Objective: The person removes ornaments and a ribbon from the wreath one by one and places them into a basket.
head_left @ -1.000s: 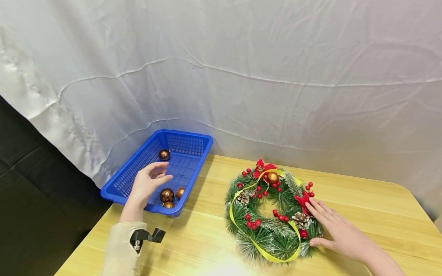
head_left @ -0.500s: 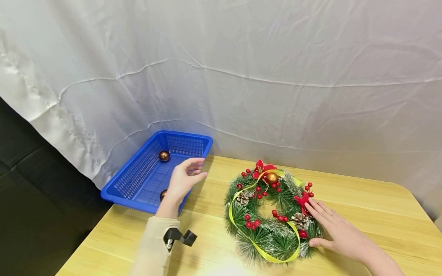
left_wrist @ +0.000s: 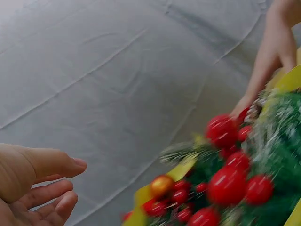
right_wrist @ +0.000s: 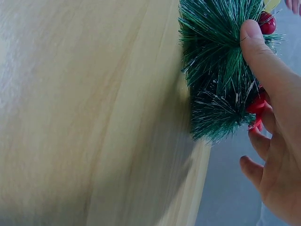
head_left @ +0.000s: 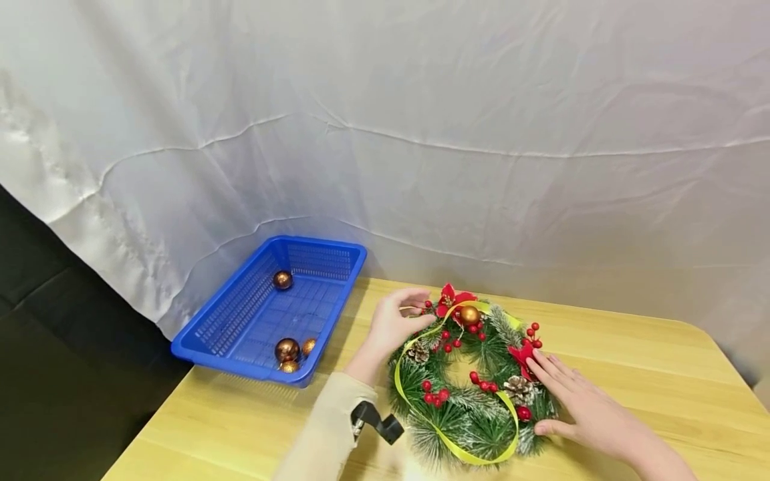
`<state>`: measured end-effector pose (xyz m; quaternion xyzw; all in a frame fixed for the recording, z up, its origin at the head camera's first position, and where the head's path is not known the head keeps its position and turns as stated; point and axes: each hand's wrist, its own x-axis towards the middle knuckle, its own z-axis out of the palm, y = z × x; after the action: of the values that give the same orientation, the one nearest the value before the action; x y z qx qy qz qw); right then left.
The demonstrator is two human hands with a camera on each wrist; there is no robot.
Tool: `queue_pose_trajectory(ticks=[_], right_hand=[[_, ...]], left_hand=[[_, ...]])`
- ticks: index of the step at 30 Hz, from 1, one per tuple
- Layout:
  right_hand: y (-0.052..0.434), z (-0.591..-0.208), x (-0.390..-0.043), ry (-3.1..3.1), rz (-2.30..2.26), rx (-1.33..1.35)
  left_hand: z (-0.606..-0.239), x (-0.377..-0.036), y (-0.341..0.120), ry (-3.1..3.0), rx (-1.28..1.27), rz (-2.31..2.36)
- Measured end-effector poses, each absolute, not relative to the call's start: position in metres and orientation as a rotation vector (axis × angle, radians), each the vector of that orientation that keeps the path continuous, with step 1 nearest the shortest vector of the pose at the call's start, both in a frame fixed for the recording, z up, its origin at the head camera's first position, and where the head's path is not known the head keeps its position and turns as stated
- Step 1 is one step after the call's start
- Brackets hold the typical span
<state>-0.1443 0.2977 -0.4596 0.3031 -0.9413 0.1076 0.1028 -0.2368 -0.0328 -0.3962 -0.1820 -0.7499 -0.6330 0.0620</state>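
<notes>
A green wreath (head_left: 457, 407) lies on the table, dressed with red berries (head_left: 436, 395), pinecones (head_left: 519, 389), red flowers (head_left: 522, 357), one gold ball (head_left: 470, 315) and a loose yellow ribbon (head_left: 466, 454). At its upper left edge hovers my left hand (head_left: 394, 325), fingers loosely bent; the left wrist view shows nothing between thumb and fingers. My right hand (head_left: 580, 401) rests on the wreath's right side with fingers fairly straight, beside a red flower. In the right wrist view the thumb (right_wrist: 263, 56) lies against the green needles.
A blue plastic basket (head_left: 201, 357) stands at the left of the wooden table (head_left: 650, 361), holding several bronze and gold balls (head_left: 287, 350). Behind the table hangs a grey cloth (head_left: 481, 133), with black fabric (head_left: 54, 374) at the left.
My left hand has moved right, from over the blue basket to the wreath's upper left edge, with nothing visible in it. The right hand stays on the wreath.
</notes>
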Motion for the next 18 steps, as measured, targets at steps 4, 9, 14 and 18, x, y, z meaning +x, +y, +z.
queue_pose_trajectory(ticks=[4, 9, 14, 18], right_hand=[[0.297, -0.46, -0.144, -2.775, 0.326, 0.888], [0.296, -0.459, -0.143, -2.774, 0.306, 0.893], [0.296, -0.459, -0.143, -2.781, 0.301, 0.883], [0.297, -0.459, -0.143, -2.786, 0.316, 0.874]], left_hand=[[-0.401, -0.241, -0.011, -2.352, -0.58, -1.87], [-0.405, -0.246, 0.008, -2.438, -0.594, -1.77], [-0.409, -0.251, 0.021, -2.519, -0.578, -1.679], [-0.415, -0.255, 0.029, -2.55, -0.548, -1.648]])
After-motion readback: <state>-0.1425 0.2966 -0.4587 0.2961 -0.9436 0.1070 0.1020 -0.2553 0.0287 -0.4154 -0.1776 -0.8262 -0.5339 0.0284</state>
